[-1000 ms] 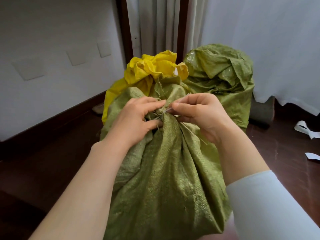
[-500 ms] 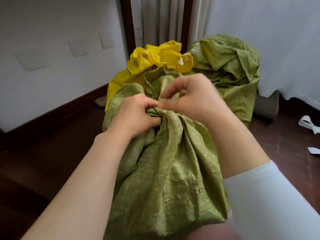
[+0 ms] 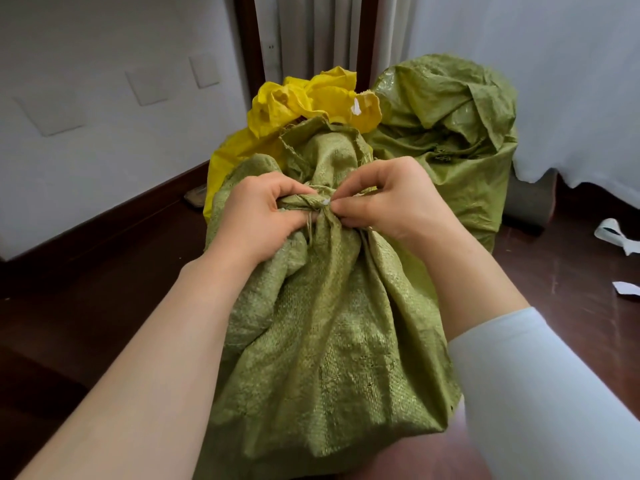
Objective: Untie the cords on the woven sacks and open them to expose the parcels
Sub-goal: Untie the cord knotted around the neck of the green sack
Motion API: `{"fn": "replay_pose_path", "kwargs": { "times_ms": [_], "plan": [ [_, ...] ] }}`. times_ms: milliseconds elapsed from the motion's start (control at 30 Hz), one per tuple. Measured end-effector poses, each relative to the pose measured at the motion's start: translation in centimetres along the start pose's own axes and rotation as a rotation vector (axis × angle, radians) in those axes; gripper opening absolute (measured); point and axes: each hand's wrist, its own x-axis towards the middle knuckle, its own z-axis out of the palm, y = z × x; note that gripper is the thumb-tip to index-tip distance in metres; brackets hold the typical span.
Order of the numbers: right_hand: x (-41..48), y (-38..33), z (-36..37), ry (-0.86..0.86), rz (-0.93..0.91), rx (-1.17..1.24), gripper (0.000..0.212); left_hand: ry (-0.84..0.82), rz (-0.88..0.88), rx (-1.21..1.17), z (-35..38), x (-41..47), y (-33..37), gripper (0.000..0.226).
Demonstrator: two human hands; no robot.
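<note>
A green woven sack (image 3: 325, 341) stands on the floor right in front of me, its neck gathered and bound by a thin green cord (image 3: 311, 211). My left hand (image 3: 256, 216) grips the bunched neck just left of the knot. My right hand (image 3: 394, 199) pinches the cord at the knot with thumb and fingertips. The sack's ruffled mouth (image 3: 322, 147) stands up behind my hands. No parcel shows; the sack's contents are hidden.
A yellow sack (image 3: 304, 98) and a second green sack (image 3: 446, 123) stand behind. White wall and dark baseboard (image 3: 114, 216) run at left, white curtain (image 3: 571, 81) at right. White paper scraps (image 3: 616, 237) lie on the dark wooden floor (image 3: 86, 306).
My right hand came down from above the neck and now pinches at the knot. My left hand kept its grip on the neck. The view shifted slightly.
</note>
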Motion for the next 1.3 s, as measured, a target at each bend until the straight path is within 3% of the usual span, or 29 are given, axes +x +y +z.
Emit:
{"fn": "replay_pose_path", "kwargs": {
  "times_ms": [233, 400, 567, 700, 833, 1033, 1300],
  "plan": [
    [0.3, 0.3, 1.1, 0.185, -0.194, -0.199, 0.013, -0.084, 0.043, 0.012, -0.5, 0.9, -0.1, 0.027],
    [0.4, 0.6, 1.3, 0.156, -0.196, -0.249, 0.01, -0.109, 0.051, 0.06, -0.1, 0.9, -0.1, 0.028],
    [0.0, 0.2, 0.9, 0.075, -0.215, -0.426, 0.019, -0.137, 0.055, 0.084, 0.3, 0.8, -0.4, 0.024],
    [0.0, 0.4, 0.7, 0.031, -0.139, -0.345, 0.02, -0.151, 0.072, 0.077, 0.3, 0.6, -0.3, 0.023],
    [0.1, 1.0, 0.5, 0.028, -0.066, -0.21, 0.014, -0.165, 0.092, 0.013, 0.2, 0.2, -0.2, 0.045],
    [0.0, 0.4, 0.8, 0.028, -0.125, -0.311, 0.018, -0.062, 0.098, 0.067, 0.2, 0.3, -0.2, 0.028],
    [-0.3, 0.4, 1.5, 0.101, -0.19, -0.404, 0.024, -0.005, 0.172, 0.103, 0.4, 0.2, -0.3, 0.026]
  ]
}}
